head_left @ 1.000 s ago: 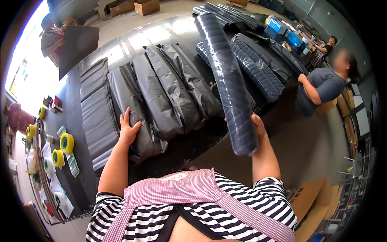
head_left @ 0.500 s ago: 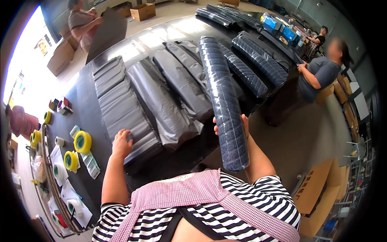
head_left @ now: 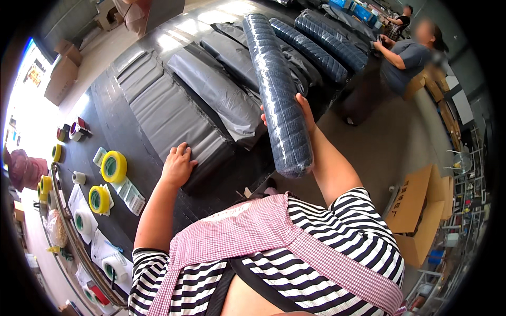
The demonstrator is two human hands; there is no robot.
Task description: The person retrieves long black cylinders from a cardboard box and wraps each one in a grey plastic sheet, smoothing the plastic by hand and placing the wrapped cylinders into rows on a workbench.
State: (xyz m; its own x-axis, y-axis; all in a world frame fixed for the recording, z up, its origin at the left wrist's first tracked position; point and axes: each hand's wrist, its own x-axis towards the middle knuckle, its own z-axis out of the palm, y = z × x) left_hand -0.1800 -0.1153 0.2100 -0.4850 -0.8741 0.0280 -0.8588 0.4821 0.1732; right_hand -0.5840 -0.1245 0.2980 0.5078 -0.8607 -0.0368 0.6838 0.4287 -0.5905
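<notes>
Gripping a long dark mesh-covered roll point(head_left: 278, 100), the right hand point(head_left: 301, 113) has its fingers wrapped round the roll's lower half and holds it tilted, near end toward the person's chest, far end raised over the desk point(head_left: 113, 113). Roll is clear of the desk surface along its visible length. Left hand point(head_left: 177, 166) lies palm down, fingers spread and uncurled, on the near end of a flat grey plastic-wrapped bundle point(head_left: 174, 121); it grips nothing. More grey bundles point(head_left: 221, 97) lie side by side across the dark desk, just beyond the first. Further mesh rolls point(head_left: 321, 45) rest at the far end of the desk, near a second person in a grey top point(head_left: 408, 55), whose arm reaches toward them. Left edge of desk: yellow tape rolls point(head_left: 113, 166), one beside a white labelled slip point(head_left: 129, 195), others well apart along the edge. Cardboard boxes point(head_left: 421, 210) stand on the floor to the person's right.
</notes>
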